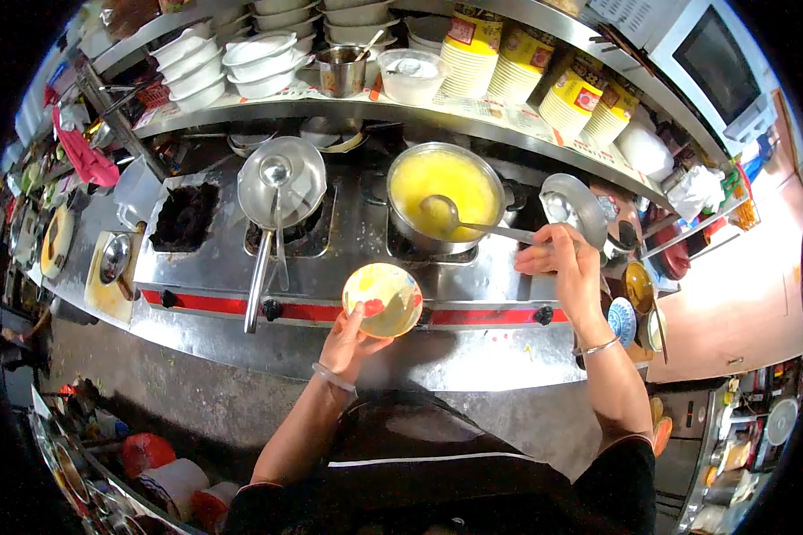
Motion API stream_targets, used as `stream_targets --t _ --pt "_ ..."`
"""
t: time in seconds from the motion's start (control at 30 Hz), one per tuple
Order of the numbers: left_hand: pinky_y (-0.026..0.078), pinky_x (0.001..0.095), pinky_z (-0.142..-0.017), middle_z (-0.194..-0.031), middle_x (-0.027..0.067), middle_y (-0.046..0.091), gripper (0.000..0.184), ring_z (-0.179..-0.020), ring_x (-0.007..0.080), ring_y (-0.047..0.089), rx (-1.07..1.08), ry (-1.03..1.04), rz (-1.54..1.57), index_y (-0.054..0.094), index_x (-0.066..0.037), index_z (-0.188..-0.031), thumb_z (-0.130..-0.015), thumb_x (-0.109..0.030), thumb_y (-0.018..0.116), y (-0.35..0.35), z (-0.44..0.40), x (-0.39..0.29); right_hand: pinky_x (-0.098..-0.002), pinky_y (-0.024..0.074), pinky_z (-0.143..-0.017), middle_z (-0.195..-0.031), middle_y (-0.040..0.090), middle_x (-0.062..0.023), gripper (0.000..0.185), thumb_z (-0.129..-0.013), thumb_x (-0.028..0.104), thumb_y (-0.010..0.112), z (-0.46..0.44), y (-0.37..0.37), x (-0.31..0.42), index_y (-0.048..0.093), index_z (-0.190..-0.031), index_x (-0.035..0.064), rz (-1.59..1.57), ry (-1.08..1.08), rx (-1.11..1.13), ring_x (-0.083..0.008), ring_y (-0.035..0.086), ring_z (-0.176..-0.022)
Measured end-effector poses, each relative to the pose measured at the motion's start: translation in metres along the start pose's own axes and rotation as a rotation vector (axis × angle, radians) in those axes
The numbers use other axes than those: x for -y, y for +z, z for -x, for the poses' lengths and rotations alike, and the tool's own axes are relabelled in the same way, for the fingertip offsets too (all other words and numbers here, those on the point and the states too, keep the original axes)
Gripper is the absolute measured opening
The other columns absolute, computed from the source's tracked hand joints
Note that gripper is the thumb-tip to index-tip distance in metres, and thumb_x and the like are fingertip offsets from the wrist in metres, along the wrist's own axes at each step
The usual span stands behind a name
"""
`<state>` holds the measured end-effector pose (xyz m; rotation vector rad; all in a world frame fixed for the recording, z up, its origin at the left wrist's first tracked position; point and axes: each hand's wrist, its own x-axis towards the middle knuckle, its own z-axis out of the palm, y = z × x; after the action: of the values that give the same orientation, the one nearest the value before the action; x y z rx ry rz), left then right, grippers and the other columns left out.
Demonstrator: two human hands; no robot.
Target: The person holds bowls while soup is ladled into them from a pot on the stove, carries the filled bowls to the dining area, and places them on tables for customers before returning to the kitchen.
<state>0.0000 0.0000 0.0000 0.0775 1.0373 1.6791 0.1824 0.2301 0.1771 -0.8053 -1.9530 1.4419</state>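
In my left hand (346, 343) is a small patterned bowl (393, 299), gripped by its rim with the thumb on the near side. It is held over the front edge of the stove, and its inside faces me. My right hand (564, 257) grips the handle of a ladle (439, 214). The ladle's head rests at the surface of yellow liquid (428, 178) in a steel pot (398, 234) on the right burner. The liquid looks frothy. How deep the ladle head sits is hard to see.
On the middle burner stands a long-handled pan (252, 201) with a metal ladle (277, 169) in it; its handle juts past the stove's front edge. A metal bowl (558, 209) lies right of the pot. Stacked paper bowls (468, 67) and white containers (259, 62) line the shelf above.
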Motion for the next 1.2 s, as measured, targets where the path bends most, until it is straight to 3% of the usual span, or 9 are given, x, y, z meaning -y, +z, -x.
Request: stream_targets --t 0.07,0.27,0.47,0.57,0.9,1.03,1.2 --pt "0.051 0.0451 -0.085 -0.126 0.0072 0.049 0.044 -0.113 0.0234 0.052 -0.039 0.017 0.056 0.04 -0.013 -0.127 -0.091 -0.036 0.054 0.006 -0.003 -0.004 -0.0294 0.0542 -0.061 -0.078 0.065 -0.0217 0.038 -0.097 0.031 0.035 -0.007 0.0 0.0 0.05 -0.098 -0.0041 -0.061 0.048 -0.036 -0.0264 0.067 -0.066" --pt "0.05 0.0453 -0.087 -0.125 0.0066 0.049 0.046 -0.113 0.0225 0.052 -0.026 0.044 0.086 0.038 -0.013 -0.127 -0.091 -0.038 0.054 0.023 -0.004 -0.003 -0.0331 0.0546 -0.06 -0.078 0.064 -0.0237 0.035 -0.092 0.028 0.037 -0.016 -0.018 0.002 0.051 -0.094 -0.0038 -0.213 0.198 -0.159 -0.0279 0.066 -0.066" --pt "0.043 0.0494 -0.094 -0.131 0.0071 0.045 0.057 -0.12 0.0241 0.045 -0.021 0.013 0.061 0.035 -0.014 -0.134 -0.09 -0.046 0.052 0.027 -0.009 -0.002 -0.0348 0.0544 -0.059 -0.076 0.064 -0.0238 0.033 -0.093 0.027 0.036 -0.014 -0.027 0.009 0.05 -0.093 -0.0023 -0.233 0.176 -0.203 -0.0281 0.066 -0.063" --pt "0.046 0.046 -0.091 -0.127 0.0063 0.047 0.05 -0.115 0.0219 0.049 -0.041 0.034 0.113 0.036 -0.012 -0.129 -0.091 -0.04 0.053 0.033 -0.01 -0.004 -0.0345 0.0549 -0.06 -0.077 0.064 -0.0244 0.032 -0.094 0.027 0.036 -0.008 -0.031 0.022 0.05 -0.092 -0.0018 -0.224 0.149 -0.176 -0.0289 0.067 -0.065" --pt "0.042 0.047 -0.096 -0.13 0.0059 0.046 0.056 -0.118 0.0216 0.046 0.025 0.091 0.128 0.036 -0.015 -0.134 -0.09 -0.048 0.049 0.048 -0.008 -0.014 -0.0361 0.0509 -0.059 -0.073 0.063 -0.0217 0.032 -0.094 0.03 0.036 0.028 -0.017 0.037 0.048 -0.091 0.0009 -0.213 0.124 -0.099 -0.0283 0.064 -0.06" --pt "0.042 0.0482 -0.096 -0.13 0.0055 0.046 0.056 -0.118 0.0218 0.046 0.018 0.109 0.145 0.036 -0.015 -0.134 -0.09 -0.047 0.05 0.049 -0.002 -0.015 -0.0391 0.0523 -0.063 -0.076 0.063 -0.0232 0.034 -0.096 0.034 0.036 0.049 -0.013 0.024 0.047 -0.093 0.0016 -0.149 0.039 -0.019 -0.0315 0.064 -0.063" --pt "0.041 0.0491 -0.096 -0.13 0.0063 0.046 0.057 -0.12 0.0229 0.046 0.001 0.139 0.181 0.037 -0.015 -0.134 -0.089 -0.047 0.052 0.049 0.002 -0.014 -0.0373 0.0528 -0.072 -0.093 0.066 -0.022 0.027 -0.097 0.018 0.034 0.068 -0.032 0.005 0.053 -0.093 -0.0008 0.194 -0.459 0.313 -0.029 0.066 -0.079"
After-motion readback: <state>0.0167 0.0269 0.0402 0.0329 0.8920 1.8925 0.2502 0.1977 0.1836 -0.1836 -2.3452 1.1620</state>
